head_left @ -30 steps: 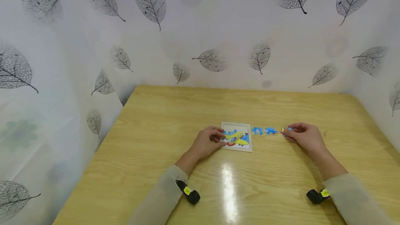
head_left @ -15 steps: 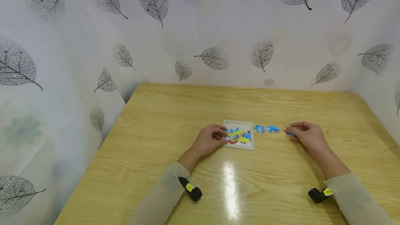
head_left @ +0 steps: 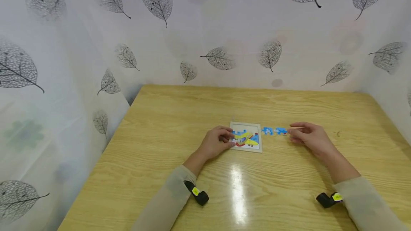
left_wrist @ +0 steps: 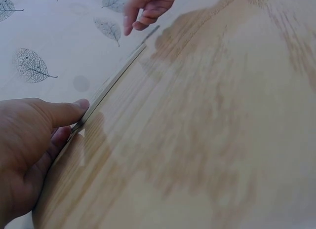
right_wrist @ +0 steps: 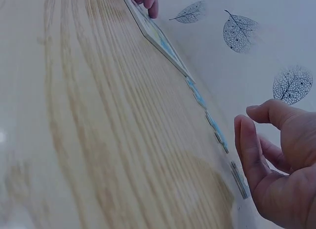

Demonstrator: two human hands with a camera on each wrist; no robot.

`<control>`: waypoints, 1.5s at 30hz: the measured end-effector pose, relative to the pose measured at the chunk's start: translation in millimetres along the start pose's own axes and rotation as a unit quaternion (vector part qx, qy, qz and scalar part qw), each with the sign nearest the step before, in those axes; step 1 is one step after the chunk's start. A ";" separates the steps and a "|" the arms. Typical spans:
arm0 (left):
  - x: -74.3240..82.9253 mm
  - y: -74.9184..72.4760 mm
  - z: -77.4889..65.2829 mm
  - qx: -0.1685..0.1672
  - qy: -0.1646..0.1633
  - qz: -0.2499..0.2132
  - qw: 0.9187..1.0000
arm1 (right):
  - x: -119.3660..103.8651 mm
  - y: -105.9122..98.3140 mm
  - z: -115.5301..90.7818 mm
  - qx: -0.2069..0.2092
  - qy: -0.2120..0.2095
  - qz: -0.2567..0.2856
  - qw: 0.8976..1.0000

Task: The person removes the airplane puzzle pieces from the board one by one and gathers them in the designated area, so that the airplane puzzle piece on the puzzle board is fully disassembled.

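My left hand (head_left: 214, 143) holds the left edge of a square puzzle tray (head_left: 245, 150), its thumb (left_wrist: 74, 110) on the near side. The tray's picture is a yellow airplane on blue, partly filled in. To the right of the tray lie two blue jigsaw pieces, one close to the tray (head_left: 267, 131) and another (head_left: 280, 131) farther right. My right hand (head_left: 311, 139) hovers beside the farther piece. In the right wrist view its fingers (right_wrist: 247, 145) hold nothing, and more jigsaw pieces (right_wrist: 239, 179), seen edge-on, lie on the table below them; the head view hides these behind the hand.
The wooden table (head_left: 154, 127) reaches back to a pale curtain (head_left: 224, 17) with a leaf print, which also hangs along both sides. A black wrist camera (head_left: 200, 198) is strapped to the left sleeve, another (head_left: 325, 200) to the right one.
My right hand has let go of the jigsaw piece it was fingering and moved slightly left, toward the two blue pieces. The left hand stays at the tray. The head view has shifted a little.
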State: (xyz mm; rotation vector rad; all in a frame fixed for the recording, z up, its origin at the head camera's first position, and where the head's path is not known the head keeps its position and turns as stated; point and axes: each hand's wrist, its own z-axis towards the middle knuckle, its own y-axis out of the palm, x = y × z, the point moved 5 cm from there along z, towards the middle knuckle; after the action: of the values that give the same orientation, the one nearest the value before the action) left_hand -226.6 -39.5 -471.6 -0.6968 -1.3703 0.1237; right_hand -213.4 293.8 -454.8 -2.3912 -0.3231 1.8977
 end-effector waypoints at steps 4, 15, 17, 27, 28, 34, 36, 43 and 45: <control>2.0 -1.0 0.1 0.003 0.010 -0.007 1.000 | -6.0 9.4 0.1 -0.022 -0.007 -0.020 1.000; 0.6 -1.2 0.6 0.004 -0.007 -0.014 1.000 | -17.1 45.8 5.7 -0.070 -0.012 -0.076 0.995; 0.9 -1.0 0.2 0.004 -0.012 -0.022 1.000 | -18.0 51.7 7.8 -0.080 -0.012 -0.072 0.994; 0.8 -1.5 -0.1 0.000 -0.036 -0.019 0.999 | -22.6 85.0 18.7 -0.118 -0.024 -0.058 0.991; 1.0 -1.6 0.0 0.000 -0.035 -0.017 0.999 | -23.5 89.3 20.0 -0.124 -0.027 -0.058 0.990; 0.5 -1.7 1.1 -0.001 -0.030 -0.021 0.999 | -27.0 111.7 25.7 -0.147 -0.021 -0.058 0.987; 0.1 -1.6 1.4 -0.002 -0.030 -0.025 0.999 | -29.3 117.6 26.7 -0.153 -0.022 -0.066 0.986; -0.5 -2.5 2.2 -0.002 -0.018 -0.021 1.000 | -33.1 137.0 33.7 -0.191 -0.017 -0.087 0.978; -1.3 -2.2 2.6 -0.003 -0.015 -0.023 1.000 | -34.0 140.8 34.6 -0.198 -0.018 -0.099 0.975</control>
State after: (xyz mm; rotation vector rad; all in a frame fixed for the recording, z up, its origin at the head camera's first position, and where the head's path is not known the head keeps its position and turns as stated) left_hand -230.0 -40.9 -471.4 -0.6713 -1.4154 0.0936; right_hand -237.4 146.8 -456.6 -2.4323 -0.9894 1.9335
